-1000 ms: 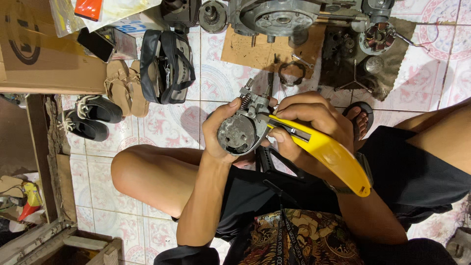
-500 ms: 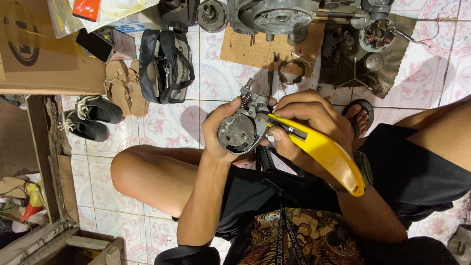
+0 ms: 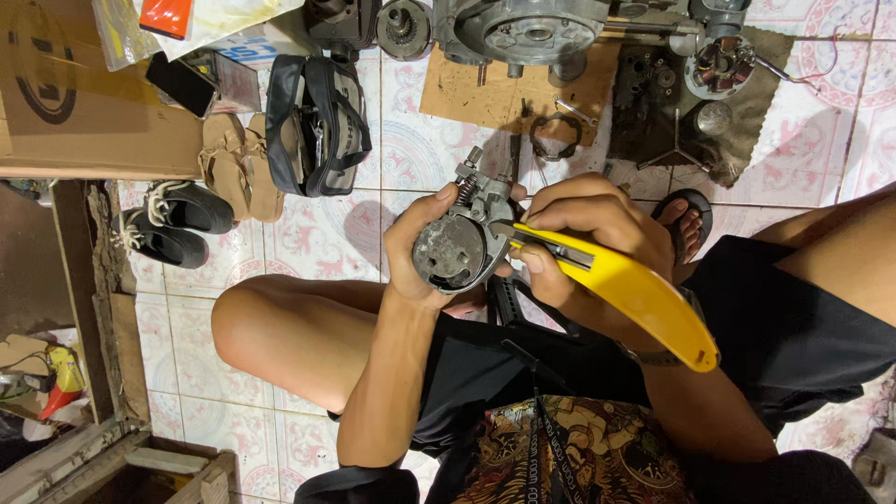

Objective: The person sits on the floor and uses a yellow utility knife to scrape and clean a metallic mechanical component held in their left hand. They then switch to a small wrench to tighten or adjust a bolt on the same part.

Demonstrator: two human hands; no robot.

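Carburetor body (image 3: 462,245), grey metal with a round dirty face turned up toward you, sits in your left hand (image 3: 420,247) over your lap, above the tiled floor (image 3: 317,243). Left-hand fingers are curled tight round its rim, thumb on top near the spring and screw fittings (image 3: 467,177). Right hand (image 3: 579,233) is closed round a yellow utility knife (image 3: 621,285), forefinger along the spine, blade tip touching the body's edge on the right side.

Judgement: you're scraping or picking at the face edge, probably old gasket or grime. To do it well, keep the blade shallow, almost flat to the metal, so it lifts residue rather than gouges the mating face. Short strokes, light pressure. Push away from the left thumb and palm; right now the tip points toward the left hand, so a slip is the main risk. Turn the part rather than the knife. How much blade is out I can't tell, too small.

Around: cardboard sheet (image 3: 504,89) on the floor ahead with an engine case (image 3: 523,28) on it, a ring-shaped part (image 3: 555,135) just beyond your hands, dark cloth (image 3: 691,103) with small engine parts at right. Black bag (image 3: 317,121), tan sandals (image 3: 233,168) and dark sneakers (image 3: 173,219) at left, cardboard box (image 3: 84,93) beyond them.
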